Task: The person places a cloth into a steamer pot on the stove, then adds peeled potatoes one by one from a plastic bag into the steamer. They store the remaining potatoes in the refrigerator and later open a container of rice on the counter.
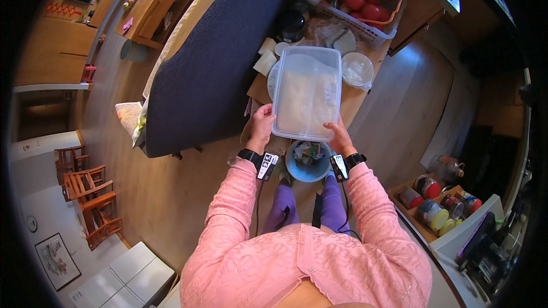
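A translucent rectangular plastic container (pixel 306 94), its lid uppermost and pale contents showing through, is held between my two hands over the near end of a wooden table. My left hand (pixel 261 125) grips its lower left edge with the fingers at the side. At the lower right corner, my right hand (pixel 338 134) holds on with the thumb over the rim. Part of a plate (pixel 271 81) shows behind the container's left side. A round clear bowl (pixel 357 69) with whitish contents is to its right. What lies directly beneath the container is hidden.
Below the container, a blue bin (pixel 308 167) with rubbish stands by my legs. A white basket (pixel 364 28) of red round items sits farther back on the table (pixel 364 96). A dark padded panel (pixel 205 68) rises at left. Jars (pixel 432 214) fill a wooden rack at right.
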Motion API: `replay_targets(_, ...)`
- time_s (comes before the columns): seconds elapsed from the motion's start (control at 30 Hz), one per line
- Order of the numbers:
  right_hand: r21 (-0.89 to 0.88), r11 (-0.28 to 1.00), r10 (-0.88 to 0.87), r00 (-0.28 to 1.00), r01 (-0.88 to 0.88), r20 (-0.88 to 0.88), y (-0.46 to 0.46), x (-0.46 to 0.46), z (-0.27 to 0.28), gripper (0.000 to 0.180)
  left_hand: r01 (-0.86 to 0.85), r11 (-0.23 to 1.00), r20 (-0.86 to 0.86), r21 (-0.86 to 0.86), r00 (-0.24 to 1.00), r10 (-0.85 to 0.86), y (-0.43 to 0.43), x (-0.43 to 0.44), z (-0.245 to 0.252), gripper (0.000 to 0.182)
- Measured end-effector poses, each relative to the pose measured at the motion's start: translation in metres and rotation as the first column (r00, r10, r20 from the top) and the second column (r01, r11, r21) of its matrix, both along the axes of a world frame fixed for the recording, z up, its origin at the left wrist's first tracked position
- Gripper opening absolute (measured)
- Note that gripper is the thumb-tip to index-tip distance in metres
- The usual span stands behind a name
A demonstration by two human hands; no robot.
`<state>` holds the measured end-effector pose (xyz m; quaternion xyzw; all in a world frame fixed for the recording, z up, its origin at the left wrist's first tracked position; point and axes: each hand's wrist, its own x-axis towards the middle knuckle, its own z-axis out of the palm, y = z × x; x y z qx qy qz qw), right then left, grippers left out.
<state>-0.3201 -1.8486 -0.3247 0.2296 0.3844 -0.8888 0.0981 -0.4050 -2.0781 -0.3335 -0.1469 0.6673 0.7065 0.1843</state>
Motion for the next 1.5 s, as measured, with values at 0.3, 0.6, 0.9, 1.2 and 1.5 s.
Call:
replay_targets(0.3, 0.166, 0.986, -0.014, 1.000, 0.012, 0.013, -0.015, -0.010, -0.030, 0.073, 0.000, 1.000, -0.040, 0.007, 0.999, 0.001, -0.007, -0.023, -0.029, 0.037)
replay_targets(0.6, 0.522, 0.851, -0.238, 0.933, 0.066, 0.270, -0.024, -0.005, -0.027, 0.035, -0.060, 0.978, 0.012, -0.199, 0.998, 0.064, -0.007, -0.009, -0.014, 0.030)
replay_targets(0.9, 0.765, 0.635, -0.278, 0.893, -0.106, 0.355, -0.031, 0.007, -0.004, 0.029, -0.260, 0.957, 0.271, -0.131, 0.919, 0.287, -0.004, 0.019, -0.005, 0.024)
replay_targets(1.2, 0.979, 0.197, -0.220, 0.972, -0.040, 0.084, 0.067, -0.084, -0.023, 0.030, -0.249, 0.957, 0.515, 0.149, 0.846, 0.140, 0.019, 0.037, -0.013, 0.025)
replay_targets(1.5, 0.967, 0.214, 0.127, 0.985, -0.139, 0.114, 0.119, -0.211, -0.029, 0.036, -0.163, 0.972, 0.539, 0.168, 0.841, 0.048, 0.027, 0.036, -0.008, 0.031)
